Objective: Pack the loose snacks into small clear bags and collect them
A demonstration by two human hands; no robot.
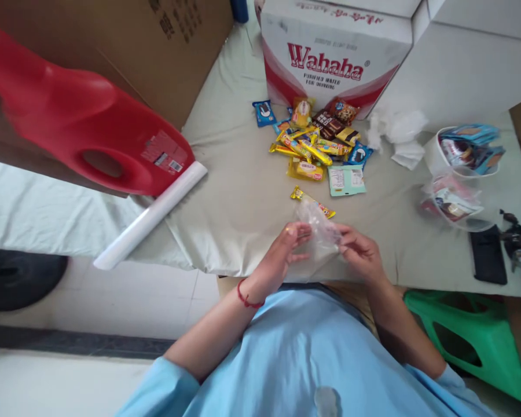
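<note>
one left hand (278, 252): is standing loosely spread at the eight o'clock side of a clear plastic bag (319, 227). one right hand (361, 255): is pinching that bag at four o'clock. one yellow snack stick (327, 210): is lying partly behind it, toward twelve. snack pile (311, 148): is sitting farther, twelve o'clock, before a wahaha carton (330, 46).

Clear bag (323, 230) between both hands: right hand (359, 250) pinches its edge, left hand (282, 246) at its other side, fingers spread. Yellow snack stick (298, 193) just past the fingertips, snack pile (315, 145) farther beyond. White roll (151, 215) well left of left fingers, phone (488, 258) well right of right ones.
</note>
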